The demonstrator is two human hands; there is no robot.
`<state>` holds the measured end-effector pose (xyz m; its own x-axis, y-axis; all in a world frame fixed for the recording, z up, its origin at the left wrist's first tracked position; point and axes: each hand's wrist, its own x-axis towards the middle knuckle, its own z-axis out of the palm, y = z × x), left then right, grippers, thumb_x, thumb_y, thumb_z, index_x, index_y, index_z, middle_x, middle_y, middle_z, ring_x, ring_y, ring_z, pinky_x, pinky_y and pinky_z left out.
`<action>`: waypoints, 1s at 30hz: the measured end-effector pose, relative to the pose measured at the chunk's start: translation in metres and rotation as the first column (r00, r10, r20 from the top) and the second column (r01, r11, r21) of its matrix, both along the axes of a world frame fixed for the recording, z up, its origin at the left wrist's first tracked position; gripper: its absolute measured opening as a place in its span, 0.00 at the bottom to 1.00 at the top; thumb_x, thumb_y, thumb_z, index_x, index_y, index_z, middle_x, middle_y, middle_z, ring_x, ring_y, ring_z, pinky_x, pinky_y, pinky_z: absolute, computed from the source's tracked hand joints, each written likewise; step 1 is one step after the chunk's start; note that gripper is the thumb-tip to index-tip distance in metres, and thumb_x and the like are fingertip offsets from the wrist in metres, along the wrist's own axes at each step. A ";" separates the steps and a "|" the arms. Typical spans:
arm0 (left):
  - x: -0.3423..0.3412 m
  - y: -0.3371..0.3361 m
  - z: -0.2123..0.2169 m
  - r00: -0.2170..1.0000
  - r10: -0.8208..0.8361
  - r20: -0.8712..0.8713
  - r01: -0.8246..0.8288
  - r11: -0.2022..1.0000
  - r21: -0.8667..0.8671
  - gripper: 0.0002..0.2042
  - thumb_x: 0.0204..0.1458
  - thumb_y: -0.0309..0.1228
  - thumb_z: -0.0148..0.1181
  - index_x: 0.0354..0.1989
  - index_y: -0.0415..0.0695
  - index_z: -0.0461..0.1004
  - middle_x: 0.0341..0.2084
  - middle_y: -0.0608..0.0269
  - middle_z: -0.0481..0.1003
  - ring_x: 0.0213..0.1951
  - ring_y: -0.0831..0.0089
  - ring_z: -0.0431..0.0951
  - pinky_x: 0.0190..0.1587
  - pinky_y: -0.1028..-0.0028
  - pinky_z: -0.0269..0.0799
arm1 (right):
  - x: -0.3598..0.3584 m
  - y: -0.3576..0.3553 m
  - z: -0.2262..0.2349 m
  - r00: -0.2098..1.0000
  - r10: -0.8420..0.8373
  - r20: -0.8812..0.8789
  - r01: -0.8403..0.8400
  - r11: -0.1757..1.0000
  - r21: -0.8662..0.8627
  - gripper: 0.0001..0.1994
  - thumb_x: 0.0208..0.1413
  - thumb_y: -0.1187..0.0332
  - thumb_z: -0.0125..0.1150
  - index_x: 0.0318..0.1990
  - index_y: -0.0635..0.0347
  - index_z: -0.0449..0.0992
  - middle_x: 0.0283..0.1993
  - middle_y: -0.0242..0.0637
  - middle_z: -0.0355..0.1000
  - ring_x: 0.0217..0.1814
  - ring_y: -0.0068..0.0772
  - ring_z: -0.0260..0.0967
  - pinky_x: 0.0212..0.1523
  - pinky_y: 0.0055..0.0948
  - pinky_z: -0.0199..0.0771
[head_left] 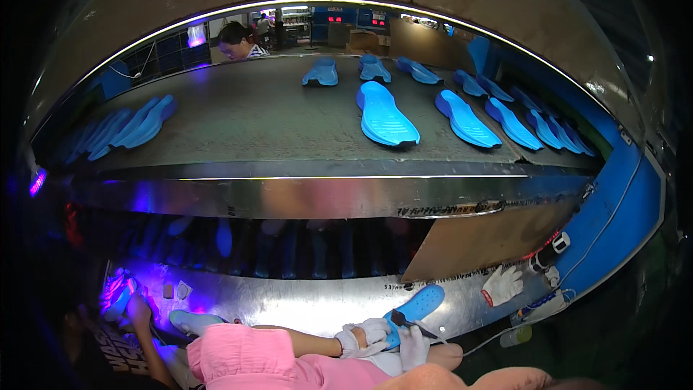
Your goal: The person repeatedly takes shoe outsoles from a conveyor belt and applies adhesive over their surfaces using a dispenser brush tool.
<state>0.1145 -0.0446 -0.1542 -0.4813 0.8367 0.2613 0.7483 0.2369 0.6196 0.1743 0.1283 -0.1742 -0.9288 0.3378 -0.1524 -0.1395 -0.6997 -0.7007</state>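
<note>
My left hand (366, 336), in a white glove, is closed on the lower part of a blue shoe sole (424, 302) that has small holes in its rounded end. My right hand (413, 348), gloved in white too, grips what looks like a brush (399, 318) with a dark head, which touches the sole near my left fingers. The sole lies tilted over the front edge of a metal shelf. My hands partly hide its near end.
Several blue soles (388, 117) rest on a dark conveyor belt (253, 123) above. On the metal shelf (281, 303) lie a white glove (502, 286) and a pale shoe piece (195, 321). A brown board (484, 242) leans at right. A co-worker's hand (138, 312) holds a sole under purple light.
</note>
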 end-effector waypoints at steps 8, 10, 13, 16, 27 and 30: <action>0.001 -0.003 0.001 0.997 0.076 0.020 -0.075 0.995 -0.060 0.14 0.57 0.39 0.49 0.28 0.42 0.72 0.49 0.55 0.69 0.56 0.59 0.64 0.57 0.67 0.63 | -0.001 -0.004 0.014 0.998 -0.046 0.032 0.041 0.991 0.127 0.14 0.53 0.74 0.58 0.46 0.71 0.67 0.42 0.44 0.68 0.41 0.35 0.70 0.46 0.32 0.74; -0.002 -0.001 0.006 0.998 0.052 -0.017 -0.053 0.998 -0.032 0.13 0.57 0.39 0.49 0.31 0.42 0.72 0.50 0.56 0.68 0.57 0.59 0.63 0.57 0.68 0.64 | -0.002 -0.005 0.016 0.998 -0.053 0.020 0.049 0.986 0.158 0.14 0.53 0.75 0.58 0.46 0.73 0.67 0.42 0.44 0.68 0.41 0.35 0.70 0.47 0.32 0.74; 0.001 -0.003 -0.003 0.996 0.087 -0.019 -0.087 0.996 -0.019 0.12 0.57 0.39 0.48 0.36 0.43 0.72 0.51 0.56 0.68 0.58 0.60 0.62 0.57 0.68 0.63 | -0.004 -0.005 0.015 0.998 -0.048 0.044 0.042 0.990 0.138 0.14 0.53 0.76 0.58 0.46 0.72 0.68 0.43 0.45 0.68 0.43 0.36 0.71 0.48 0.32 0.75; -0.002 -0.003 0.015 1.000 -0.001 -0.022 -0.003 0.985 -0.172 0.12 0.57 0.39 0.48 0.40 0.44 0.72 0.51 0.56 0.67 0.59 0.59 0.61 0.57 0.67 0.63 | -0.003 -0.005 0.018 0.993 -0.068 0.093 0.050 0.981 0.190 0.14 0.53 0.76 0.58 0.46 0.72 0.68 0.44 0.45 0.69 0.44 0.35 0.71 0.48 0.32 0.75; 0.002 -0.006 0.013 0.998 0.058 -0.016 -0.058 0.998 -0.014 0.15 0.57 0.39 0.48 0.40 0.39 0.72 0.48 0.53 0.69 0.55 0.56 0.64 0.57 0.64 0.63 | -0.003 -0.011 0.021 0.991 -0.061 0.116 0.029 0.964 0.263 0.13 0.54 0.77 0.57 0.47 0.72 0.68 0.45 0.45 0.70 0.44 0.34 0.71 0.46 0.29 0.76; 0.001 -0.006 0.013 0.999 0.026 0.023 -0.024 0.997 -0.079 0.14 0.57 0.39 0.49 0.34 0.39 0.73 0.48 0.52 0.69 0.55 0.55 0.64 0.57 0.62 0.62 | -0.003 -0.011 0.020 0.993 -0.056 0.107 0.031 0.975 0.222 0.13 0.54 0.77 0.57 0.47 0.72 0.68 0.45 0.45 0.69 0.44 0.34 0.71 0.46 0.29 0.76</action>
<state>0.1155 -0.0506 -0.1411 -0.5080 0.8417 0.1830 0.7264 0.3045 0.6162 0.1713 0.1170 -0.1546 -0.8939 0.4139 -0.1721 -0.0780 -0.5218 -0.8495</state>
